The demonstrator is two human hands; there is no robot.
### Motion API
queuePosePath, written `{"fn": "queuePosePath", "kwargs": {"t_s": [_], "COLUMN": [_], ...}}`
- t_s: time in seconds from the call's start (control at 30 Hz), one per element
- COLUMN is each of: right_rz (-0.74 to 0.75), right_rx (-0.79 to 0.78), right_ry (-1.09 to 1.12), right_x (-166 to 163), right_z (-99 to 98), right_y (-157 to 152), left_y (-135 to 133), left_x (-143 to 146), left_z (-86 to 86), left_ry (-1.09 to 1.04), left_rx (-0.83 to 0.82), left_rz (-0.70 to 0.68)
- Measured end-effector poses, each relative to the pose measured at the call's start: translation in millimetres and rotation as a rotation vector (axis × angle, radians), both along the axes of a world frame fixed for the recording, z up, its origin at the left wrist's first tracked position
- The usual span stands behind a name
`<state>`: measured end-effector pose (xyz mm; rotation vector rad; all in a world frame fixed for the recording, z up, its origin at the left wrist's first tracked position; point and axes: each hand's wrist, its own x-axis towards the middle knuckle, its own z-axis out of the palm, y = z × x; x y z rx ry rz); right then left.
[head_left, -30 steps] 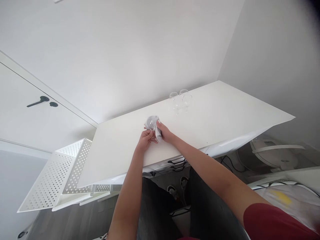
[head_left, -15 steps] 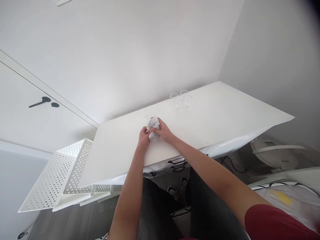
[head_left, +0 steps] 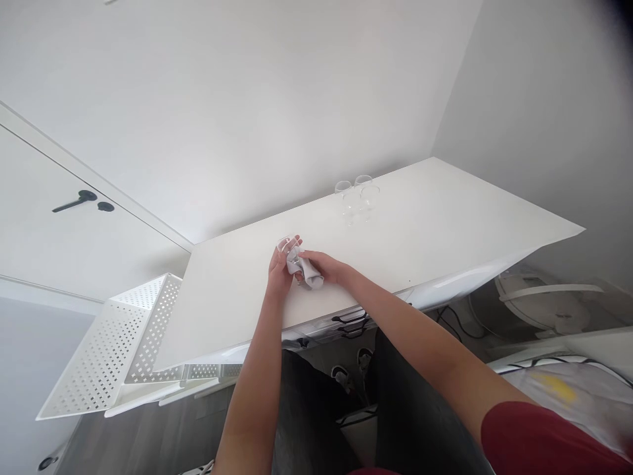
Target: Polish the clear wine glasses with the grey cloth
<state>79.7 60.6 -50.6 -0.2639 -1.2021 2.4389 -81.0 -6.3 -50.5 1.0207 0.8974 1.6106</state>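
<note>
My left hand (head_left: 279,270) cradles a small clear glass (head_left: 287,247) over the white table (head_left: 435,218), fingers curled round its bowl. My right hand (head_left: 324,265) grips a crumpled white cloth (head_left: 309,270) and presses it against the lower part of the glass. Most of the glass is hidden by the cloth and my fingers.
Three clear stemmed glasses (head_left: 357,195) stand together near the table's far edge by the wall. A white perforated rack (head_left: 113,349) sits left of the table. A door with a black handle (head_left: 74,200) is at the left. A fan (head_left: 539,300) and cables lie under the table's right side.
The glass has shifted left and tilted in my left hand. My right hand with the cloth has moved down from the bowl toward the base.
</note>
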Motion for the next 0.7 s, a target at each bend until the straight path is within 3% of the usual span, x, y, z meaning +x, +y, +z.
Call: {"fn": "queuePosePath", "kwargs": {"t_s": [0.07, 0.17, 0.37, 0.43, 0.57, 0.63, 0.7], "right_rz": [0.077, 0.038, -0.36, -0.358, -0.071, -0.119, -0.32], "right_rx": [0.013, 0.093, 0.446, 0.376, 0.139, 0.232, 0.411], "right_ry": [0.051, 0.062, -0.08, -0.107, -0.106, -0.124, -0.167], "right_x": [3, 3, -13, -14, -8, -8, -11], "right_z": [1.7, 0.6, -11.1, -12.3, -9.1, -8.0, -9.1], "right_y": [0, 1, 1, 1, 2, 2, 1], "left_y": [1, 2, 4, 4, 3, 3, 4], "left_x": [-1, -2, -2, -3, -7, -9, -10], "left_z": [-0.8, -3.4, -7.5, -7.5, -8.0, -8.5, -8.9], "left_ry": [0.002, 0.011, 0.113, 0.093, 0.015, 0.026, 0.042], "left_rx": [-0.012, 0.021, 0.04, 0.05, 0.071, 0.063, 0.061], "left_rz": [0.069, 0.139, 0.174, 0.166, 0.106, 0.1, 0.141]}}
